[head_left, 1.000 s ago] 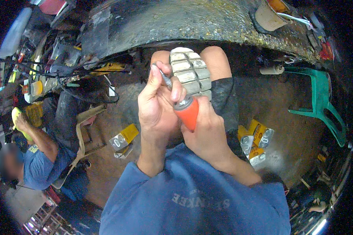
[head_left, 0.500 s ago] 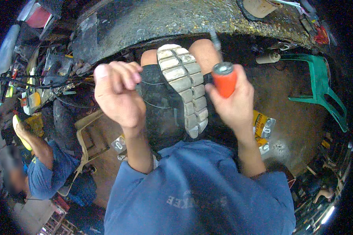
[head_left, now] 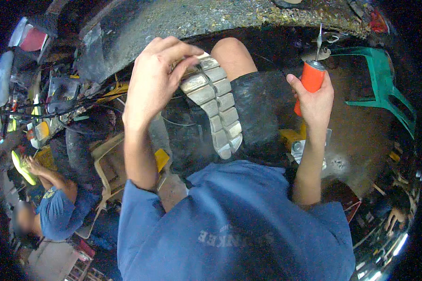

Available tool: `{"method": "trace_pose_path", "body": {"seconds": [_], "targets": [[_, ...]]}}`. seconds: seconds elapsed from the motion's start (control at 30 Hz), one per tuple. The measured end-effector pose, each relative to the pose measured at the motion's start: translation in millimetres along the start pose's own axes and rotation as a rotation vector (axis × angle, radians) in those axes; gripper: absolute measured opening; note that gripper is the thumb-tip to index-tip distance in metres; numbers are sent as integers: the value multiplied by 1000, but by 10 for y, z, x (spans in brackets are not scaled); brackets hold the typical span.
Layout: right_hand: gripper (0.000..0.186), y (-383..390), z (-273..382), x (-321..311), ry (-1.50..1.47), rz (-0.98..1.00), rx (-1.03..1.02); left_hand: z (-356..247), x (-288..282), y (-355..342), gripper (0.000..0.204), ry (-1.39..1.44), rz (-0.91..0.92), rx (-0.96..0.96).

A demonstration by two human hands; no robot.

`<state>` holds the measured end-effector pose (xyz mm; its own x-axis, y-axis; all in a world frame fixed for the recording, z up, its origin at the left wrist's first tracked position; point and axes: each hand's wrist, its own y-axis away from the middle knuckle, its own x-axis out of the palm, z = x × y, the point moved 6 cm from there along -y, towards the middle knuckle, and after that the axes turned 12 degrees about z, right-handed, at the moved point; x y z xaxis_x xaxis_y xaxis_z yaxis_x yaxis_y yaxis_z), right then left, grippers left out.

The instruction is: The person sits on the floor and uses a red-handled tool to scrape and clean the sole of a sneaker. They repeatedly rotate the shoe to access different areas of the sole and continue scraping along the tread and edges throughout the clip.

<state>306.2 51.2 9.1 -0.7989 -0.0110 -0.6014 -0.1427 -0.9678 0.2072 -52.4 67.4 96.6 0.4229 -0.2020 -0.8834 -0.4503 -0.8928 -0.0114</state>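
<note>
The sole [head_left: 219,107] lies on the lap [head_left: 262,110] by the counter's [head_left: 197,23] near edge, the left hand [head_left: 160,70] curled at its far end, grip unclear, the right hand [head_left: 315,100] clasping an orange-handled spike [head_left: 312,77].

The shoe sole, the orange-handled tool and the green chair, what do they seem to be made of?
Shoe sole: probably rubber or foam, matte and scuffed, with grooved blocks.
Tool: orange handle likely smooth plastic, evenly coloured; thin grey shaft likely metal, faintly shiny.
Green chair: probably moulded plastic, uniformly coloured, with smooth curves.
</note>
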Motion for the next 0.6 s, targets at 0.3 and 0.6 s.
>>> {"method": "trace_pose_path", "body": {"seconds": [0.3,0.6], "targets": [[62,273,377,562,-41,227,-249,118,263,-338,12,-194,464,355],[61,335,274,749,-18,237,-185,409,306,-324,17,-132,233,321]]}}
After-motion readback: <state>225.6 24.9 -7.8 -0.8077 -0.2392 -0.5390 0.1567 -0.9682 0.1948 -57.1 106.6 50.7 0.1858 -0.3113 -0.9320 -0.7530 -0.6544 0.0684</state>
